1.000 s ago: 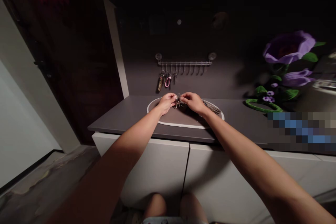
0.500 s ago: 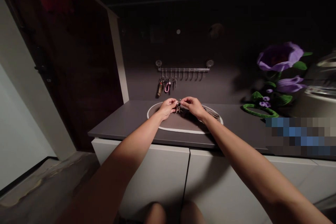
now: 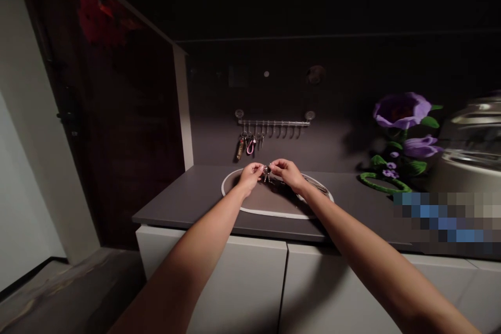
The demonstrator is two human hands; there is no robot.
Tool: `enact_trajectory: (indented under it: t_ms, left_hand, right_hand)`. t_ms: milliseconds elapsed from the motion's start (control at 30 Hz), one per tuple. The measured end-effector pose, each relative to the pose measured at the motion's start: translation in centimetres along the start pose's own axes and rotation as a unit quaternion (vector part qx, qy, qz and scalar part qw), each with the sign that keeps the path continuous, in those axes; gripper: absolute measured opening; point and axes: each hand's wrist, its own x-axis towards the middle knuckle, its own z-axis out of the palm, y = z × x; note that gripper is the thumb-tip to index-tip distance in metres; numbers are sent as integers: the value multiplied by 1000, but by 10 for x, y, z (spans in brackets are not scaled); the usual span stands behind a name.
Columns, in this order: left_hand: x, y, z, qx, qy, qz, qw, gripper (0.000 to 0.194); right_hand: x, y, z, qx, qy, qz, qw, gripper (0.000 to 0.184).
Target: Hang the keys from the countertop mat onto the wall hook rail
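Observation:
Between my two hands hangs a small bunch of keys (image 3: 266, 173), above the oval mat. My left hand (image 3: 251, 177) pinches it from the left with thumb and fingers. From the right, my right hand (image 3: 286, 171) grips the top of the same bunch. Single keys are too small to tell apart. Beneath the hands lies a brown oval mat (image 3: 270, 204) with a white rim. More keys or a dark cord-like item (image 3: 316, 183) rest on its right part, partly hidden by my right hand and wrist.
On the back wall, a clear hook rail (image 3: 274, 123) holds several key sets, one with a pink carabiner (image 3: 251, 146), at its left hooks. Purple artificial flowers (image 3: 403, 110) and a large pale jar-like object (image 3: 465, 162) stand on the counter (image 3: 172, 195) at right. An overhead cabinet (image 3: 274, 0) juts out above.
The camera has tilted up, so the scene sits lower in view. Both hands stay at the keys, and the keys now hang slightly more spread apart.

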Motion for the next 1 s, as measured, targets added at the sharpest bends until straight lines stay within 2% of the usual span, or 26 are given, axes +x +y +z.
enact_trajectory:
  t_ms: [133,233,367,667,1000]
  left_hand:
    - [1,1,2,49,33,9,998,8]
    - [3,-3,3,75,48,40,995,2]
    - [8,-10,1,116,60,65,989,5]
    - [11,-17,0,160,56,62,984,10]
    - [12,-19,2,154,51,54,985,10]
  right_hand:
    - [8,-5,0,25,7,-3,1000,34]
    - [17,-12,0,38,14,-7,999,34]
    - [33,-24,1,44,48,-2,998,31]
    - [77,-39,3,49,128,17,990,10]
    - [111,-36,7,38,204,14,978,3]
